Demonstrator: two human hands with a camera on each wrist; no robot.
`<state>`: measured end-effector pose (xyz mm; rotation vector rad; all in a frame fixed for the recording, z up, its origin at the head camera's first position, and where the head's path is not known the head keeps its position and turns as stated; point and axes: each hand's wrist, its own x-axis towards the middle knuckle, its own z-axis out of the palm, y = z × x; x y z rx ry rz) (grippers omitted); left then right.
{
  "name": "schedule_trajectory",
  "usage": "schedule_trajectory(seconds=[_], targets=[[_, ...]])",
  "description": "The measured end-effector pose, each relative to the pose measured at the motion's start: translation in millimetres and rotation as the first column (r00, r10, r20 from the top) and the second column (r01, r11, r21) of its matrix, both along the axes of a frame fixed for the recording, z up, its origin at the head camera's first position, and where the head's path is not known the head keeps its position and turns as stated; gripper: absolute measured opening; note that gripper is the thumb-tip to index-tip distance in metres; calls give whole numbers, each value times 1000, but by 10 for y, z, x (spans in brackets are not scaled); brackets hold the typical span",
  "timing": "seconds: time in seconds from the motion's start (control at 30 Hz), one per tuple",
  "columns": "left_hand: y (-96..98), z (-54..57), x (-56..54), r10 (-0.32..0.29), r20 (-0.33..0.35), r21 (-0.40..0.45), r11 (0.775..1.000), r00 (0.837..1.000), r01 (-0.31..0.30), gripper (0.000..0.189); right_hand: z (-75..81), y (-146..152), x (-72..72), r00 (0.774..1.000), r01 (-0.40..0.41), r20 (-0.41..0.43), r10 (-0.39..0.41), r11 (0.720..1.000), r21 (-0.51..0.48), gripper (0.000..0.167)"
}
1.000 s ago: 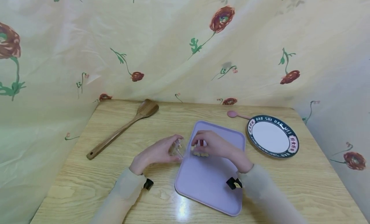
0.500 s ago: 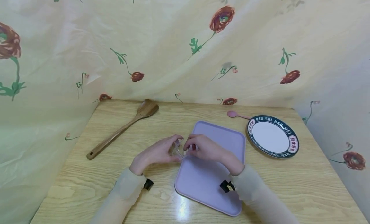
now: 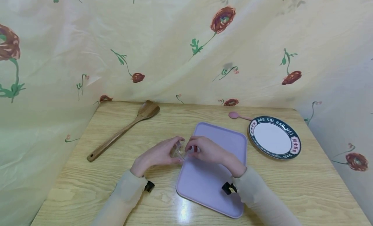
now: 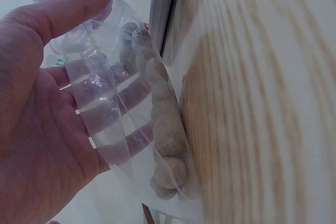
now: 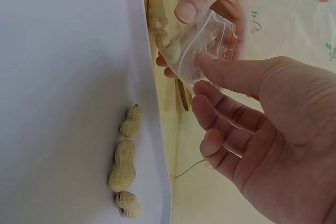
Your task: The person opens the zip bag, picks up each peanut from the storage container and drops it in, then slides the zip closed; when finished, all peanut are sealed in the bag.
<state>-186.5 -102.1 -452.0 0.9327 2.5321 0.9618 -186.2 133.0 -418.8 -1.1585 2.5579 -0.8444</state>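
Observation:
My left hand (image 3: 159,153) holds a clear zip bag (image 4: 97,95) upright between thumb and fingers, just off the tray's left edge. Several peanuts in their shells (image 4: 169,135) lie inside the bag, low along one side. At the bag's mouth is my right hand (image 3: 208,150), its thumb tip in the opening and its fingers loosely bent beside it. I see nothing between those fingers. On the lilac tray (image 3: 214,187) lie a few more peanuts (image 5: 124,166), in the right wrist view; the right hand hides them in the head view.
A wooden spatula (image 3: 125,130) lies at the left of the table. To the right of the tray is a plate (image 3: 272,138) with a dark lettered rim, and a pink spoon (image 3: 234,115) pokes out behind it. Floral cloth (image 3: 175,51) hangs at the back.
My right hand moved left from the peanuts on the tray to the bag's mouth with a peanut, which no longer shows in its fingers. The left hand stayed in place.

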Motion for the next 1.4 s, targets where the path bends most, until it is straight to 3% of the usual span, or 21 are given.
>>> schedule_trajectory(seconds=[0.43, 0.77, 1.0, 1.23, 1.4], targets=[[6, 28, 13, 11, 25, 9, 1000, 1000, -11, 74, -9, 152, -54, 999, 46, 27, -46, 999, -6, 18], [16, 17, 2, 16, 24, -2, 1000, 1000, -16, 74, 7, 458, -127, 992, 123, 36, -123, 992, -24, 18], [16, 8, -2, 11, 21, -8, 1000, 1000, -11, 75, -84, 673, -192, 983, 181, 39, -180, 983, -12, 17], [13, 8, 4, 12, 20, -10, 1000, 1000, -11, 75, -191, 810, -221, 989, 147, 16, -147, 989, 4, 22], [13, 3, 2, 12, 30, -10, 1000, 999, -11, 75, -261, 843, -203, 991, 117, 63, -118, 993, 29, 27]])
